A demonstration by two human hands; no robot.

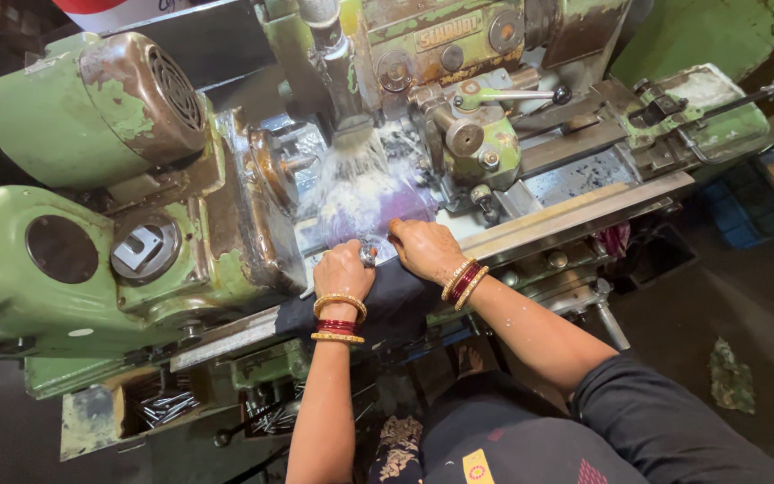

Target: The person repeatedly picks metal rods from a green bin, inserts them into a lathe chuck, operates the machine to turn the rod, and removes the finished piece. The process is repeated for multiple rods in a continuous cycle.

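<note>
Head view, looking down at an old green lathe-type machine [91, 251]. Nearest the camera is the person's dark sleeve [665, 421] at lower right, with both forearms reaching up to the machine's front edge. At far left sits the green motor housing [73, 108] with a rusty vented end cap. The left hand [344, 269], bangles at the wrist, is curled closed around a small shiny metal part [368, 253] beside the wet work area. Just to its right the right hand [423, 246], also bangled, lies knuckles up with fingers bent, fingertips meeting the same part; whether it grips cannot be told. Above both, coolant [360, 175] pours from a nozzle. Further right stands the tool slide [481, 134] with a lever.
</note>
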